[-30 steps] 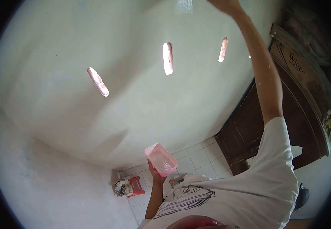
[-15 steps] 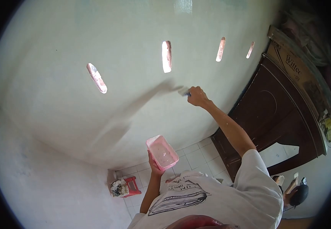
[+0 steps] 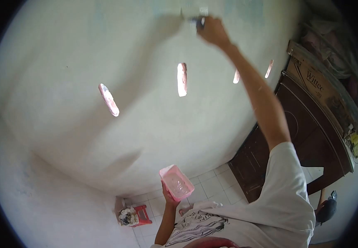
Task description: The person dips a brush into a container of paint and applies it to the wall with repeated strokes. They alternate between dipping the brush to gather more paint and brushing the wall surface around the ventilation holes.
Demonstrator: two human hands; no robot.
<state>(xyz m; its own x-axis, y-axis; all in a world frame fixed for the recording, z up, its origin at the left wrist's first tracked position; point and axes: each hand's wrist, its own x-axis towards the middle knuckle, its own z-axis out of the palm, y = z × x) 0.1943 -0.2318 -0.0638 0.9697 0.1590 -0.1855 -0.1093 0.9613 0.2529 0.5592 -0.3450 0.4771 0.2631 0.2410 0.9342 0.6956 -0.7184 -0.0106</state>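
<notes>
High on the pale wall, my right hand grips a paintbrush by its handle, bristles pointing left at the wall surface. The brush is slightly blurred. Low down, in front of my body, my left hand holds a pink plastic tub from its left side and underneath. Whitish paint lies inside the tub, wet and shiny. The fingers under the tub are partly hidden.
Several narrow slots pierce the wall, one below the brush. To the right stands dark wooden furniture topped by a cardboard box. On the tiled floor, a red stool sits near the corner.
My right hand has moved up the wall with the paintbrush, from below the slots to above them. The view has tilted upward a little. My left hand still holds the tub.
</notes>
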